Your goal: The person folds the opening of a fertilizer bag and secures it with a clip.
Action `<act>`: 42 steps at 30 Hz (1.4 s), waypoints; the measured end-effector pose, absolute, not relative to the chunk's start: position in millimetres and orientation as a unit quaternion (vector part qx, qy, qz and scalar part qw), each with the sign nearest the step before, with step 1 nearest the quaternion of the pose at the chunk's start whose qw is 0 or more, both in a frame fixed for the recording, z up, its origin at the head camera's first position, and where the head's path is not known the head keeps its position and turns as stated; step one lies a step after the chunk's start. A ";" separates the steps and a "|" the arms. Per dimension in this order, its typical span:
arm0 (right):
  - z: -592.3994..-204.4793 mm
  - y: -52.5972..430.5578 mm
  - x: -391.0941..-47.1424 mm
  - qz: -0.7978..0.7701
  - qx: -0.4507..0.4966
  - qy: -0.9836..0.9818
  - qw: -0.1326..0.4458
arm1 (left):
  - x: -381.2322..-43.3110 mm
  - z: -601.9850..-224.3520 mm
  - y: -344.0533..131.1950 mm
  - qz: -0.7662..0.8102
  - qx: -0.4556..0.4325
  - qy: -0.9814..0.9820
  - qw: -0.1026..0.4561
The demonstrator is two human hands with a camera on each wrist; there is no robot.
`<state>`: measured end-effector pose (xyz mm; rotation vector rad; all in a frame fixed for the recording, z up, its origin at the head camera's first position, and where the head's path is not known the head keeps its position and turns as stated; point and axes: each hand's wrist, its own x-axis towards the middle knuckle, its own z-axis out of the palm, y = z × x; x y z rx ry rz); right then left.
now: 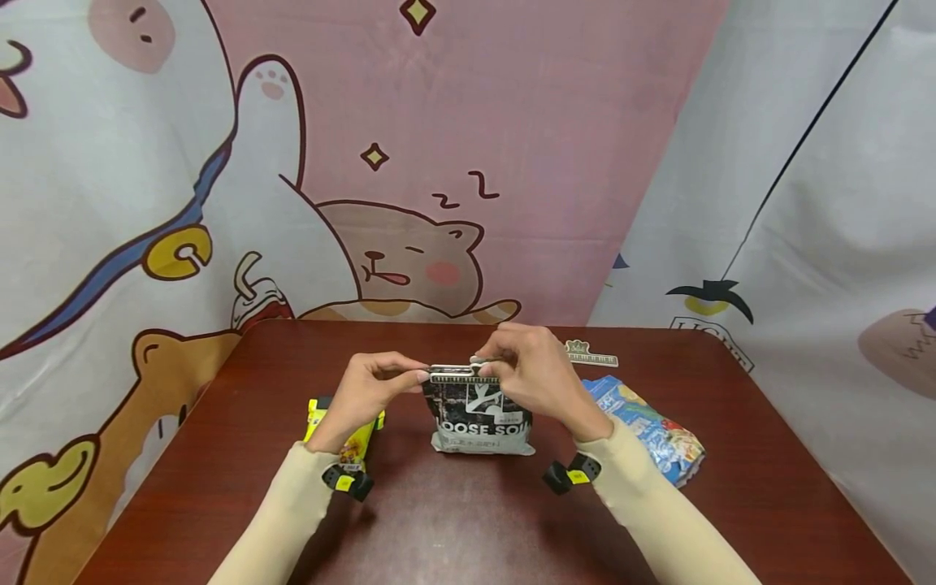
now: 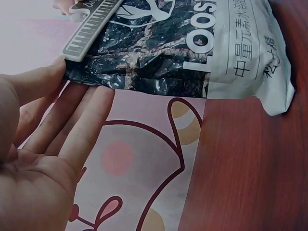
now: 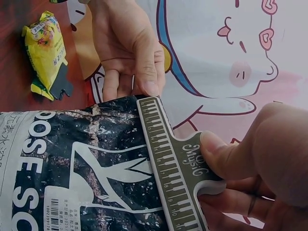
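Observation:
A black and white bag (image 1: 483,418) lettered "LOOSE SO…" stands upright on the table. Across its top edge lies a clip (image 3: 166,166) printed with piano keys and the word "Music". My right hand (image 1: 532,370) pinches the clip's handle between thumb and fingers. At the bag's upper left corner my left hand (image 2: 53,125) pinches the edge between thumb and fingertips, close to the clip's end. The left wrist view shows the bag (image 2: 159,53) from its side; the right hand is mostly out of that view.
A yellow packet (image 1: 358,443) lies on the left, partly behind the left forearm, with a dark clip (image 3: 61,85) at its end. On the right are a blue packet (image 1: 651,431) and another piano-key clip (image 1: 592,355). A cartoon-print cloth (image 1: 512,162) hangs behind the brown table (image 1: 439,520).

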<state>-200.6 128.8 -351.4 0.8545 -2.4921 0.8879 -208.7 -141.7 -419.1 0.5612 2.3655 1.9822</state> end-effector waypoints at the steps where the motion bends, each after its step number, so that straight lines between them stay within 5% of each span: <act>1: -351.3 129.1 -200.4 0.311 0.302 -0.883 0.179 | -208.8 -419.0 -141.6 0.632 0.179 0.754 0.003; 10: -349.2 135.1 -201.3 0.301 0.316 -0.888 0.144 | -207.6 -418.5 -141.3 0.619 0.178 0.765 -0.002; 28: -352.4 180.4 -220.5 0.440 0.264 -0.857 -0.050 | -205.6 -420.1 -140.3 0.604 0.162 0.780 -0.006; 42: -389.0 210.0 -218.9 0.547 0.271 -0.788 -0.082 | -205.2 -420.2 -137.7 0.609 0.143 0.780 -0.001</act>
